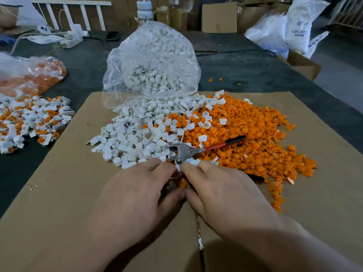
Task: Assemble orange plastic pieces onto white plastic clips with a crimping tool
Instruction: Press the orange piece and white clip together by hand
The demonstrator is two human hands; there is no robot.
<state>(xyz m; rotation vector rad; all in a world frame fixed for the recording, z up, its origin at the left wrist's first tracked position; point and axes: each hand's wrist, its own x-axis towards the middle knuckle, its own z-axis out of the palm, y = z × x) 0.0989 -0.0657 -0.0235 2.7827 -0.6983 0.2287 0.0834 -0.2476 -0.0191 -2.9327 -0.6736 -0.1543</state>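
My left hand (137, 189) and my right hand (220, 189) meet at the centre of the cardboard sheet (82, 203), fingers curled together round a small orange piece (183, 183). A white clip (193, 162) shows at my right fingertips. The crimping tool (186, 152) lies just beyond my fingers, metal jaws toward me, one red-and-black handle (225, 143) angled up to the right, the other handle (255, 177) poking out past my right hand. A heap of white clips (137, 134) lies left, a heap of orange pieces (255, 146) right.
A clear bag of white clips (153, 61) stands behind the heaps. At the left lie a pile of joined orange-and-white parts (31, 120) and a bag of orange pieces (33, 75). White sacks (290, 30) and cartons stand at the back right, and a power strip (70, 39) back left.
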